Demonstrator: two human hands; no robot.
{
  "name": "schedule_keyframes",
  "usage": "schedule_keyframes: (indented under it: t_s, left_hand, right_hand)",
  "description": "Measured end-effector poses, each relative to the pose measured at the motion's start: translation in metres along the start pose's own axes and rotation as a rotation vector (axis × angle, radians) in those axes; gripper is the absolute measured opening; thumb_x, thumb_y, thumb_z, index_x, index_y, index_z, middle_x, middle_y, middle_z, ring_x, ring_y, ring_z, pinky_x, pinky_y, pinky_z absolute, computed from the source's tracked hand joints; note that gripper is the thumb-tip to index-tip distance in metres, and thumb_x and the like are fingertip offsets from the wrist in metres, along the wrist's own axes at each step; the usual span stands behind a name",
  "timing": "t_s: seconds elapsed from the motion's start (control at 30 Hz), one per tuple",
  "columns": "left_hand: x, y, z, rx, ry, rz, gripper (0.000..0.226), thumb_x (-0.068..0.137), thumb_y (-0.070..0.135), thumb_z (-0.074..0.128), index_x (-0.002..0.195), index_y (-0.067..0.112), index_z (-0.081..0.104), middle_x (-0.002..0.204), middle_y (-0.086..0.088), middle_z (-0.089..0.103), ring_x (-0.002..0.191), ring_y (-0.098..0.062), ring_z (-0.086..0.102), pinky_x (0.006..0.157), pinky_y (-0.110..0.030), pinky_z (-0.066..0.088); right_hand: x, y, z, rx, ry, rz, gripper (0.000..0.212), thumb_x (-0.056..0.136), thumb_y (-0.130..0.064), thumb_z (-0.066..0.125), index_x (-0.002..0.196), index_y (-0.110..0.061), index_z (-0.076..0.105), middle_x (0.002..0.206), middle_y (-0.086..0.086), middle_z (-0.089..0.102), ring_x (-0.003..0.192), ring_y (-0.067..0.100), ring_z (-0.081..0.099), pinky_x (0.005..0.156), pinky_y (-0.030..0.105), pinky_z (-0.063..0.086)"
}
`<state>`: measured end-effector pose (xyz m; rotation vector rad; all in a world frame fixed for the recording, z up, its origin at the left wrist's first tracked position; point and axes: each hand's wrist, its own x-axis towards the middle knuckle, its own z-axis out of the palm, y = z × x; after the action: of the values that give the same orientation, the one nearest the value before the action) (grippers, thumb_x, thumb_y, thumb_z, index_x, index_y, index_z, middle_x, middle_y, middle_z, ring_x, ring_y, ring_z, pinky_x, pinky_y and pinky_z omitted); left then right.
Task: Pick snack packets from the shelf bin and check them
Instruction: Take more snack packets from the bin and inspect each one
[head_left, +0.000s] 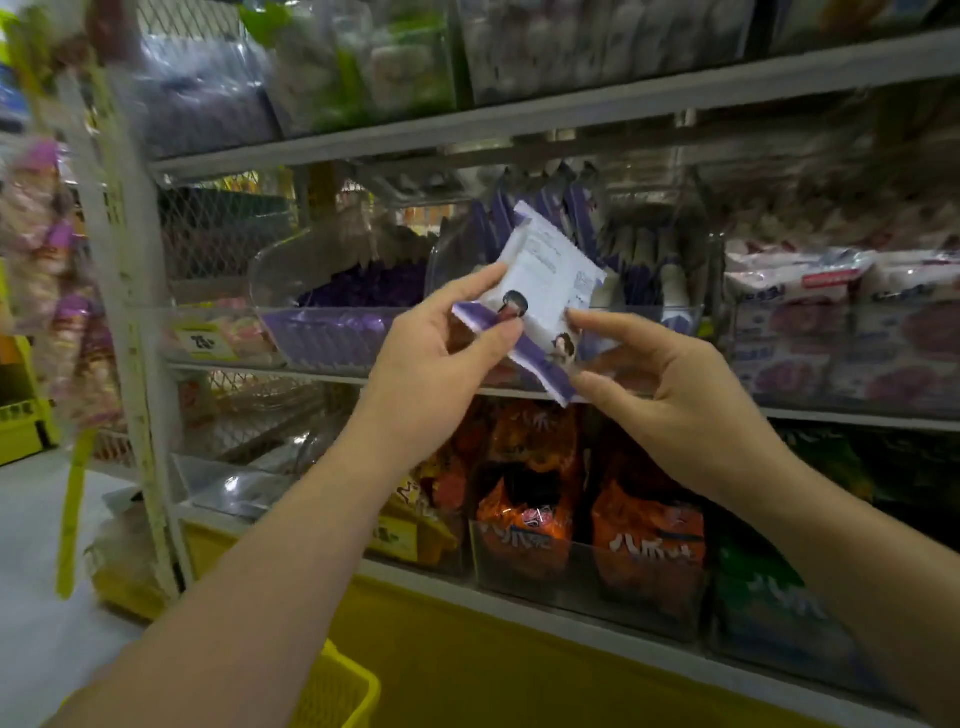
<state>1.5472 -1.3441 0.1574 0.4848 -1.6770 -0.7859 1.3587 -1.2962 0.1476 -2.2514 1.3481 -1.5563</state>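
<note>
I have one snack packet (545, 275) up in front of the clear shelf bin (685, 318), white with purple edging, its printed back facing me and tilted so the top corner leans right. My left hand (441, 338) pinches its left edge, thumb on the near face and fingers behind it. My right hand (660, 384) takes the other side: forefinger tip on the right edge, thumb at the lower corner, the other fingers loosely curled and holding nothing else (a light hold, not a squeeze). Both hands are just in front of the bin and not touching it.

Inside the bin more purple packets (524, 213) stand on end. Just left of the bin sits a second clear bin (332, 332) with purple packs lying flat. Right of the bin are white and pink packs (800, 312). Below the bin, on the next shelf down, stand orange bags (524, 519). Well below the bin and to the left, near my left forearm, is the rim of a yellow basket (343, 691).
</note>
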Motion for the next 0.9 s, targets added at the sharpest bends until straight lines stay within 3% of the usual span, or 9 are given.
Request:
schedule_keyframes:
  t_s: [0.07,0.13,0.3,0.37,0.5,0.6,0.7,0.77,0.9]
  left_hand:
    - [0.021,0.01,0.006,0.129,0.011,0.026,0.039,0.093,0.012,0.063,0.127,0.028,0.057,0.11,0.0,0.072,0.097,-0.018,0.071,0.079,-0.032,0.059]
    - [0.042,0.016,0.013,0.224,0.003,0.022,0.036,0.093,0.013,0.063,0.127,0.023,0.059,0.102,-0.002,0.073,0.091,-0.019,0.072,0.077,-0.033,0.06]
    - [0.095,0.018,0.029,0.371,-0.106,-0.076,0.03,0.093,0.017,0.064,0.123,0.018,0.064,0.088,-0.004,0.075,0.076,-0.013,0.073,0.073,-0.03,0.061]
    - [0.113,0.017,0.035,0.403,-0.16,-0.098,0.019,0.093,0.017,0.064,0.111,0.02,0.069,0.082,-0.001,0.075,0.073,-0.012,0.072,0.073,-0.029,0.06]
    - [0.141,0.011,0.048,0.573,-0.24,-0.106,0.025,0.092,0.022,0.066,0.116,0.017,0.069,0.099,-0.002,0.074,0.093,-0.017,0.069,0.091,-0.042,0.055]
    - [0.153,0.007,0.058,0.705,-0.291,-0.082,0.037,0.091,0.024,0.066,0.127,0.016,0.063,0.109,-0.004,0.07,0.096,-0.018,0.065,0.091,-0.038,0.054]
    - [0.161,0.002,0.063,0.823,-0.298,-0.03,0.037,0.092,0.025,0.065,0.129,0.021,0.06,0.092,0.005,0.061,0.086,-0.013,0.06,0.078,-0.026,0.047]
    - [0.164,-0.001,0.065,0.87,-0.3,0.007,0.039,0.092,0.026,0.065,0.13,0.022,0.058,0.097,0.002,0.063,0.09,-0.013,0.059,0.077,-0.024,0.043]
    - [0.166,-0.009,0.067,0.965,-0.315,0.066,0.042,0.092,0.029,0.064,0.133,0.026,0.056,0.117,-0.003,0.066,0.107,-0.019,0.061,0.082,-0.025,0.044]
  right_hand:
    - [0.015,0.0,-0.018,-0.187,-0.051,-0.022,0.051,0.086,-0.032,0.067,0.134,-0.04,0.051,0.104,-0.032,0.057,0.094,-0.012,0.058,0.077,0.002,0.046]
    - [0.033,0.0,-0.036,-0.351,-0.094,-0.054,0.051,0.086,-0.031,0.069,0.135,-0.034,0.052,0.108,-0.025,0.06,0.095,-0.01,0.058,0.076,0.002,0.041]
    - [0.076,-0.005,-0.081,-0.918,-0.194,-0.199,0.021,0.089,-0.036,0.061,0.107,-0.035,0.071,0.099,-0.011,0.071,0.089,0.013,0.061,0.073,0.025,0.037]
    - [0.091,-0.006,-0.091,-1.116,-0.317,-0.208,0.021,0.091,-0.035,0.057,0.106,-0.034,0.072,0.102,-0.01,0.072,0.097,0.017,0.063,0.082,0.029,0.044]
    - [0.113,-0.008,-0.095,-1.057,-0.598,0.001,0.025,0.09,-0.028,0.055,0.108,-0.022,0.071,0.109,0.005,0.071,0.097,0.028,0.065,0.089,0.04,0.053]
    - [0.124,-0.005,-0.091,-1.094,-0.747,-0.016,0.023,0.088,-0.023,0.057,0.106,-0.02,0.071,0.104,0.006,0.069,0.092,0.029,0.064,0.085,0.042,0.054]
    - [0.133,-0.003,-0.091,-1.132,-0.854,-0.036,0.014,0.088,-0.02,0.059,0.096,-0.021,0.071,0.086,0.0,0.064,0.077,0.024,0.061,0.07,0.032,0.053]
    - [0.141,-0.003,-0.088,-1.167,-0.937,-0.064,0.019,0.089,-0.018,0.06,0.103,-0.022,0.072,0.078,-0.004,0.058,0.062,0.01,0.05,0.052,0.009,0.041]
    - [0.155,0.005,-0.079,-1.154,-1.062,-0.065,0.03,0.089,-0.012,0.061,0.116,-0.018,0.07,0.101,0.002,0.066,0.058,0.006,0.04,0.047,-0.004,0.031]
